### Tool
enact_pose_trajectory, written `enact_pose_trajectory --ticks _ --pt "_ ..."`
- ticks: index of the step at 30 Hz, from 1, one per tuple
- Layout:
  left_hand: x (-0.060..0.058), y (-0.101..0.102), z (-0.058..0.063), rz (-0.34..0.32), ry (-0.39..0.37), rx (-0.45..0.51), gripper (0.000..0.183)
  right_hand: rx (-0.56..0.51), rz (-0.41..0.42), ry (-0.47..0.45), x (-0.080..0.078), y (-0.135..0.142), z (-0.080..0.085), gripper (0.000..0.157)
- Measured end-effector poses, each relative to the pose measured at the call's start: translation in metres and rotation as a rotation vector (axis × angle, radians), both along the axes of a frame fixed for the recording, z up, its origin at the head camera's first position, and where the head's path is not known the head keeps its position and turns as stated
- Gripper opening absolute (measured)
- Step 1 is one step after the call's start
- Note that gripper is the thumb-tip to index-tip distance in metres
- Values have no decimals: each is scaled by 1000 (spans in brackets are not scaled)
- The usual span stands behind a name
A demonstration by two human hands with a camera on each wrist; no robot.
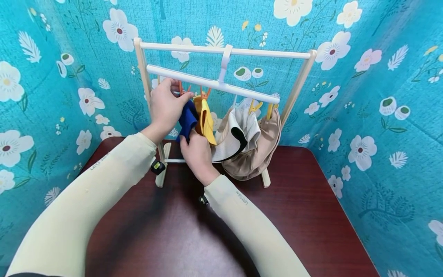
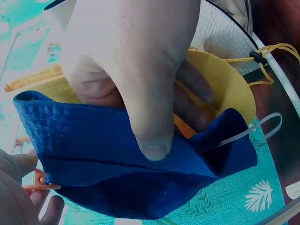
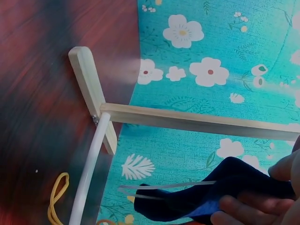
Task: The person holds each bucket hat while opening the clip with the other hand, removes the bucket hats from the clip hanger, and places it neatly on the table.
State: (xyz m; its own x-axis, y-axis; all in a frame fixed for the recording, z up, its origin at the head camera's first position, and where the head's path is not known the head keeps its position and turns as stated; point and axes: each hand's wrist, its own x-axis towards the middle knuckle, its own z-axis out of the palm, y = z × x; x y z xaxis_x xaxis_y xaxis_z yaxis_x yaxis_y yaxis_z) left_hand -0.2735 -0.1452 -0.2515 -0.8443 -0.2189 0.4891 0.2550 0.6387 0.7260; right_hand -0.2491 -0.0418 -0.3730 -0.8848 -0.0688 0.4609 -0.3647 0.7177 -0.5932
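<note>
My left hand (image 1: pixel 164 105) is up near the left end of a white hanger bar (image 1: pixel 204 81), its thumb and fingers pinching an orange clip (image 2: pixel 42 186) at the edge of a blue hat (image 1: pixel 188 115). Lower down, my right hand (image 1: pixel 198 154) grips the same hat, thumb lying over the blue cloth (image 2: pixel 103 140) in the left wrist view and the other fingers behind it. A pale cord (image 3: pixel 173 186) trails from the hat. Beside it hangs a yellow hat (image 1: pixel 207 123) from another orange clip (image 1: pixel 204 93).
Farther right on the bar hang a white hat with black trim (image 1: pixel 225 146) and a beige hat (image 1: pixel 270 134), with yellow clips (image 1: pixel 255 106). The bar hooks onto a wooden rack (image 1: pixel 301 84) on a dark red table (image 1: pixel 294 215). Blue floral cloth (image 1: pixel 363 115) surrounds the table.
</note>
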Motion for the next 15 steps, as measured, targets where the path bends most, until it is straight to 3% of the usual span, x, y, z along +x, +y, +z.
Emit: enact_pose_trajectory --ticks 11,15 --pt "-7 10 -11 2 162 176 45 18 5 83 2 9 2 23" --pt "-10 12 -13 20 203 201 46 28 -3 84 2 11 3 24"
